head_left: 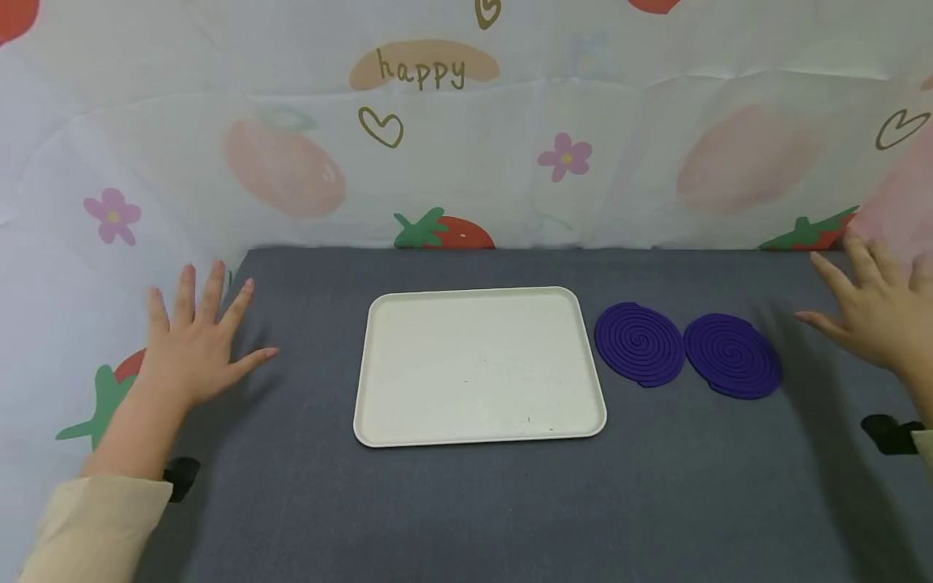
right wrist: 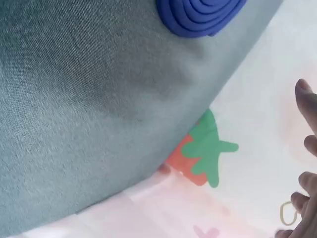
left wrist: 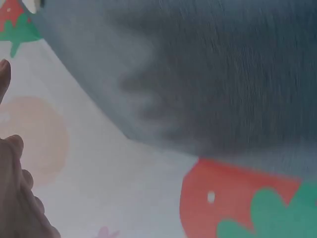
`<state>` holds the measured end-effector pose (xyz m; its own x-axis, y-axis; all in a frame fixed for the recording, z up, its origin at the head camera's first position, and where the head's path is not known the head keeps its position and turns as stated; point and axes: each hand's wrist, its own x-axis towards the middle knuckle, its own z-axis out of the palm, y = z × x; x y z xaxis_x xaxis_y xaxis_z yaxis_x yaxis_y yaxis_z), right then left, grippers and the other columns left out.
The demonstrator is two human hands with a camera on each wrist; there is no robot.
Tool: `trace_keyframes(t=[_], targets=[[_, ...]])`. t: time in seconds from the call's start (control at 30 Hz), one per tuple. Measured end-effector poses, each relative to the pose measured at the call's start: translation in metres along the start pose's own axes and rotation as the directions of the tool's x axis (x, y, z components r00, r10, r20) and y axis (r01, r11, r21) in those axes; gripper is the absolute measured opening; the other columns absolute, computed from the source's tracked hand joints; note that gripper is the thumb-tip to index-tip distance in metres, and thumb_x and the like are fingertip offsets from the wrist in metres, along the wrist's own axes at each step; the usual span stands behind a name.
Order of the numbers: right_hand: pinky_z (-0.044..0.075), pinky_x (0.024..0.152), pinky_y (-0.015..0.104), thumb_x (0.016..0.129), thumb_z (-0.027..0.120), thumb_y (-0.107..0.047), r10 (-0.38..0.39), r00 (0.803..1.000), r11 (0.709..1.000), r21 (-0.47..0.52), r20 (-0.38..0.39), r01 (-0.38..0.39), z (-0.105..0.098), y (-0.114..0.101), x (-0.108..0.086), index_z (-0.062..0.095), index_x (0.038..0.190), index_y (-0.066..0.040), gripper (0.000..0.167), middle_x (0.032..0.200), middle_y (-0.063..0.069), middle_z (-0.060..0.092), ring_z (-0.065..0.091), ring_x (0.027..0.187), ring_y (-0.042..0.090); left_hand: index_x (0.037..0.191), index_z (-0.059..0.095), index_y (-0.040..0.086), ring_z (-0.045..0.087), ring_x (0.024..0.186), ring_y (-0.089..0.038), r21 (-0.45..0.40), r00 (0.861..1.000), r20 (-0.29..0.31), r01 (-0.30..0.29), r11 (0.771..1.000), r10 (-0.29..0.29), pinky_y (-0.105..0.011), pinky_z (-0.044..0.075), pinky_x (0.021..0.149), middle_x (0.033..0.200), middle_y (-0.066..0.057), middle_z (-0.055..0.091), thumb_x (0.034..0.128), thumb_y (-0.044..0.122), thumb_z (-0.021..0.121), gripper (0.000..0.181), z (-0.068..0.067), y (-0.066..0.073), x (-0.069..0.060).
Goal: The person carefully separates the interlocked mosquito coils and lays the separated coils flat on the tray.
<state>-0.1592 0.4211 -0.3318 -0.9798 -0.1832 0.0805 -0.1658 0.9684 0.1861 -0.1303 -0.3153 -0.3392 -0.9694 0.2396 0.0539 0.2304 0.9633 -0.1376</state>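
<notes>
In the head view my left hand (head_left: 193, 348) hovers over the left edge of the grey cloth, fingers spread, holding nothing. My right hand (head_left: 885, 312), fingers also spread and holding nothing, is at the far right, beyond two purple spiral coils. The left coil (head_left: 640, 344) and right coil (head_left: 732, 356) lie flat side by side. A cream rectangular tray (head_left: 477, 368) lies left of them. In the left wrist view part of my left hand (left wrist: 20, 183) shows at the left edge. The right wrist view has my right hand (right wrist: 308, 173) and part of a blue-purple coil (right wrist: 198, 17).
The grey cloth (head_left: 481, 510) covers the table. Behind it and at the left is a white sheet (head_left: 452, 170) printed with strawberries, flowers and hearts. Small dark specks lie on the tray. A black item shows beside each wrist.
</notes>
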Motion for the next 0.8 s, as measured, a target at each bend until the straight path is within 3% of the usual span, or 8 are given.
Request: trace_keyframes(t=[0.17,0.27,0.33,0.47,0.63,0.8], targets=[[0.019,0.100,0.069,0.094,0.058,-0.033,-0.105,0.994,0.994,0.010,-0.030,0.105,0.005,-0.006,0.000,0.021,0.146,0.004,0.074,0.148,0.035,0.010,0.020,0.130,0.053,0.151,0.011,0.005,-0.013,0.137,-0.047,-0.157,0.999,-0.045,-0.021,0.987,0.014,-0.075,0.001,0.098,0.153,-0.027,-0.004,0.0871,0.054,0.057,0.092,0.014,0.019,-0.009],[0.028,0.096,0.068,0.093,0.060,-0.030,-0.158,0.984,0.985,0.054,-0.077,0.162,0.007,-0.010,-0.001,0.035,0.137,0.011,0.065,0.140,0.039,0.025,0.031,0.119,0.057,0.150,0.013,0.000,-0.005,0.136,-0.050,-0.300,0.999,-0.035,-0.026,0.954,0.016,-0.075,0.009,0.098,0.152,-0.030,0.000,0.0889,0.044,0.060,0.089,0.021,0.034,-0.014],[0.031,0.093,0.068,0.093,0.061,-0.028,-0.164,0.983,0.980,0.101,-0.084,0.173,0.008,-0.014,-0.001,0.040,0.132,0.014,0.061,0.136,0.041,0.032,0.034,0.115,0.058,0.149,0.012,-0.003,0.000,0.137,-0.050,-0.425,1.000,-0.012,-0.013,0.905,0.009,-0.072,0.013,0.100,0.152,-0.031,0.002,0.0909,0.036,0.061,0.085,0.022,0.044,-0.018],[0.030,0.091,0.070,0.094,0.060,-0.028,-0.126,0.992,0.965,0.230,-0.017,0.126,0.006,-0.027,0.000,0.038,0.133,0.014,0.061,0.133,0.040,0.034,0.034,0.113,0.059,0.145,0.021,-0.008,0.017,0.136,-0.046,-0.625,1.000,0.009,0.028,0.780,-0.029,-0.063,0.020,0.104,0.149,-0.030,0.017,0.0938,0.025,0.059,0.072,0.021,0.065,-0.023],[0.028,0.090,0.071,0.096,0.055,-0.031,-0.116,0.991,0.928,0.364,0.067,0.084,0.003,-0.045,0.005,0.035,0.136,0.013,0.063,0.130,0.041,0.035,0.032,0.115,0.057,0.135,0.046,-0.001,0.052,0.115,-0.040,-0.765,0.995,0.016,0.075,0.640,-0.098,-0.053,0.044,0.091,0.132,-0.024,0.050,0.0951,0.023,0.058,0.048,0.020,0.096,-0.026],[0.030,0.089,0.069,0.096,0.056,-0.028,-0.166,0.984,0.885,0.450,0.064,0.120,0.005,-0.060,0.006,0.040,0.135,0.011,0.058,0.128,0.038,0.041,0.035,0.116,0.055,0.122,0.059,0.002,0.064,0.097,-0.027,-0.859,0.997,0.018,0.057,0.509,-0.081,-0.036,0.053,0.078,0.116,-0.013,0.064,0.0940,0.016,0.059,0.031,0.023,0.123,-0.026]])
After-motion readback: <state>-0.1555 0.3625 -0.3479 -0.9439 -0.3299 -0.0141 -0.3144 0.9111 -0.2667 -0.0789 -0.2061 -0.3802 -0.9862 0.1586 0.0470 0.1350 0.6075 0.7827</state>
